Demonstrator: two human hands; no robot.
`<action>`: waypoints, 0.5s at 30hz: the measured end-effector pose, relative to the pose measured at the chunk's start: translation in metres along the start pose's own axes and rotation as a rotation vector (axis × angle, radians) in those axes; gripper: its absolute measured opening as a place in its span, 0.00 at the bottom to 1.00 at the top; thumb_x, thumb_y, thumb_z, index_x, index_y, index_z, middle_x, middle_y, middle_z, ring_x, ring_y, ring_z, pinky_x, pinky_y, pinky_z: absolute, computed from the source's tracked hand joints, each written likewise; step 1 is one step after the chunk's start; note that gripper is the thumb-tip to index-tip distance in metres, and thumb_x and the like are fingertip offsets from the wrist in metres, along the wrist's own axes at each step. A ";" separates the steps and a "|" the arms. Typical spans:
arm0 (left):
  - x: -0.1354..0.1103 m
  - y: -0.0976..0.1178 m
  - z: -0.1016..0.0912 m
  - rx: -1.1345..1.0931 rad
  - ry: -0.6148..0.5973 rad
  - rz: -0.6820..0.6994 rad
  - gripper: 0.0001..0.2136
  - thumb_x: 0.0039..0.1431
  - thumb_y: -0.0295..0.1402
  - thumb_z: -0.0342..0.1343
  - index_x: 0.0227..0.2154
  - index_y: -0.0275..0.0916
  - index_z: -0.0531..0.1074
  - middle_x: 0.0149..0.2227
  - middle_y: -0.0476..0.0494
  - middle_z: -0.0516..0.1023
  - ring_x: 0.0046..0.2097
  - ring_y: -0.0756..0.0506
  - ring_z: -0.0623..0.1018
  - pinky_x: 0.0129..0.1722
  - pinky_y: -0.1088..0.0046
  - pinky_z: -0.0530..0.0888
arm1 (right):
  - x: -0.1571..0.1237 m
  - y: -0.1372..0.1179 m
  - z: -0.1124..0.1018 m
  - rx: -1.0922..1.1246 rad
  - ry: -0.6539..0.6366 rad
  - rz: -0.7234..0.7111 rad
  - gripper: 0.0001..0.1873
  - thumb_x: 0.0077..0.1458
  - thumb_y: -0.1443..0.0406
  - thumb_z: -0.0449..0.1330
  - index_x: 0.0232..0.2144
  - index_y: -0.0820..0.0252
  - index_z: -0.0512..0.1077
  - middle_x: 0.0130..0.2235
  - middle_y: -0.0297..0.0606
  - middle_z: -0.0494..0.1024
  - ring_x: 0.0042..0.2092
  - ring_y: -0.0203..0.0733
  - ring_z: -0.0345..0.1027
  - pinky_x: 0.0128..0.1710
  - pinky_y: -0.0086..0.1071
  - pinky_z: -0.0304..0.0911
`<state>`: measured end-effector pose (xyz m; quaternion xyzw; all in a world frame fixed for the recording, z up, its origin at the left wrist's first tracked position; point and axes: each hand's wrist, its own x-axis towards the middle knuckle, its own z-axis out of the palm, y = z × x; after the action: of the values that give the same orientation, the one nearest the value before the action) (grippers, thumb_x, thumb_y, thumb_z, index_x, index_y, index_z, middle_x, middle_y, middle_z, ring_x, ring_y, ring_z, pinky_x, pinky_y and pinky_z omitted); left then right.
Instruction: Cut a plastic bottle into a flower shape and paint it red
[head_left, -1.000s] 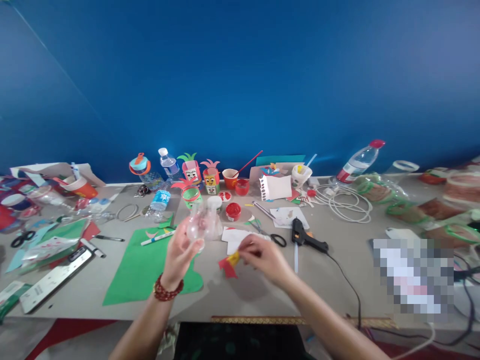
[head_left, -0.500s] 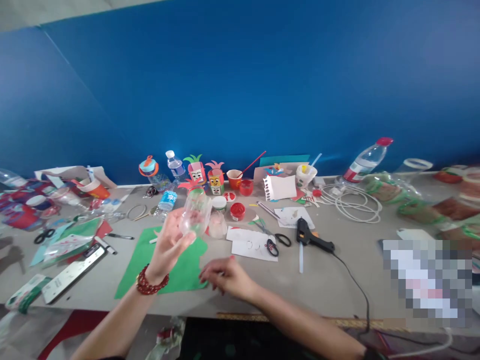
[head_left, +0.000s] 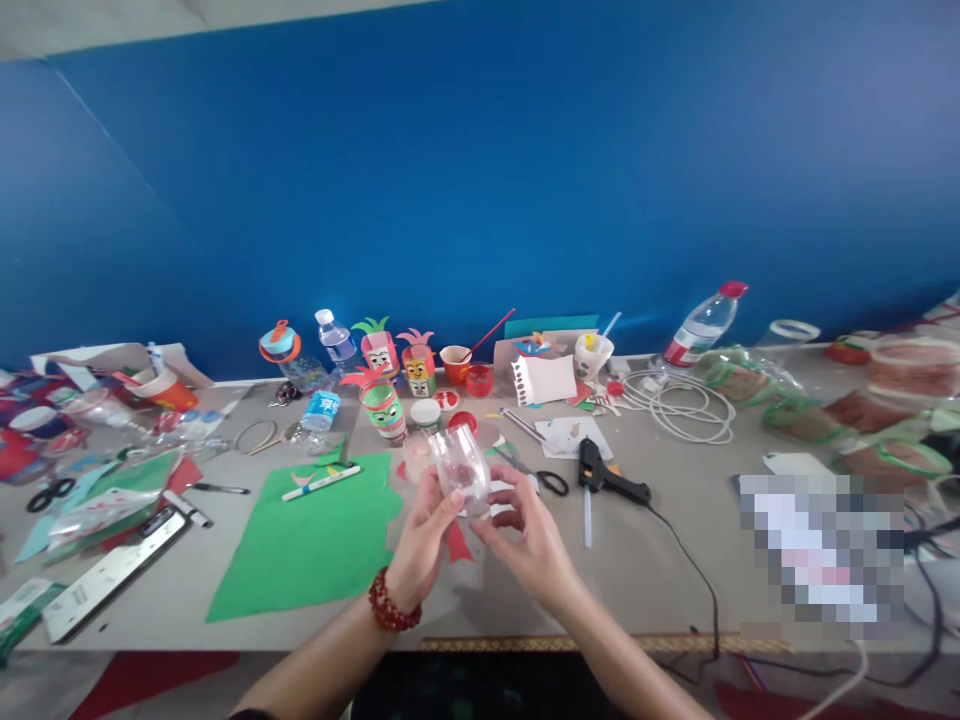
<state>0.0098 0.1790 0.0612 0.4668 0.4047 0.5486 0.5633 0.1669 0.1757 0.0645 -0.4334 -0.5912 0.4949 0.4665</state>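
Note:
A clear piece of a cut plastic bottle [head_left: 463,462] is held up over the front middle of the table, its wide end tilted up. My left hand [head_left: 421,530], with a red bead bracelet at the wrist, grips it from the left side. Curled round its lower right end, the fingers of my right hand [head_left: 529,535] touch it there. Just left of the hands lies a green sheet [head_left: 300,550] with a white marker [head_left: 321,483] on it. Behind the bottle piece, scissors [head_left: 547,482] lie partly hidden by my right hand. A red paper scrap [head_left: 458,544] is below it.
Cups decorated as faces [head_left: 382,408] stand at the back, near a red paint jar [head_left: 461,421]. To the right lie a black glue gun [head_left: 611,477] with its cord and a coiled white cable [head_left: 694,410]. A red-capped bottle [head_left: 701,328] leans behind.
My left hand has brought the bottle piece down and to the right. My right hand has risen from the table to meet it. The view has shifted slightly.

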 end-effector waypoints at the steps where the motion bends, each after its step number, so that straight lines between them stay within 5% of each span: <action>1: -0.001 -0.005 0.002 0.004 0.014 0.002 0.22 0.65 0.45 0.53 0.57 0.42 0.63 0.58 0.37 0.74 0.58 0.38 0.75 0.58 0.55 0.73 | -0.001 0.003 0.001 -0.033 0.014 -0.002 0.27 0.57 0.58 0.64 0.56 0.52 0.60 0.51 0.44 0.71 0.46 0.43 0.70 0.42 0.36 0.72; 5: -0.006 -0.013 -0.002 0.161 0.027 0.098 0.24 0.66 0.45 0.53 0.61 0.45 0.58 0.59 0.35 0.72 0.59 0.38 0.76 0.55 0.56 0.77 | -0.002 0.009 -0.011 -0.082 0.017 0.015 0.19 0.58 0.59 0.62 0.49 0.56 0.63 0.43 0.41 0.75 0.41 0.43 0.72 0.40 0.36 0.70; 10: -0.010 0.007 -0.030 0.780 0.162 0.565 0.43 0.59 0.40 0.62 0.69 0.44 0.41 0.70 0.28 0.51 0.70 0.32 0.58 0.63 0.44 0.65 | 0.004 0.009 -0.050 -0.272 -0.006 0.061 0.08 0.59 0.62 0.56 0.40 0.57 0.71 0.30 0.34 0.73 0.30 0.39 0.66 0.29 0.31 0.62; 12: -0.009 0.018 -0.039 1.094 0.005 0.659 0.41 0.58 0.40 0.62 0.69 0.43 0.45 0.69 0.29 0.56 0.70 0.30 0.56 0.65 0.39 0.58 | 0.009 0.009 -0.058 -0.362 -0.068 0.047 0.09 0.58 0.64 0.55 0.39 0.57 0.73 0.28 0.33 0.71 0.30 0.39 0.65 0.29 0.30 0.59; 15: -0.006 0.025 -0.042 1.354 -0.273 0.605 0.36 0.60 0.43 0.60 0.67 0.41 0.53 0.65 0.33 0.66 0.69 0.31 0.59 0.68 0.38 0.47 | 0.020 0.013 -0.053 -0.470 -0.167 -0.021 0.09 0.56 0.66 0.55 0.38 0.58 0.74 0.29 0.33 0.73 0.31 0.39 0.66 0.31 0.30 0.59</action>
<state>-0.0370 0.1758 0.0752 0.8656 0.4345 0.2480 0.0233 0.2162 0.2063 0.0578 -0.4814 -0.7310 0.3733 0.3076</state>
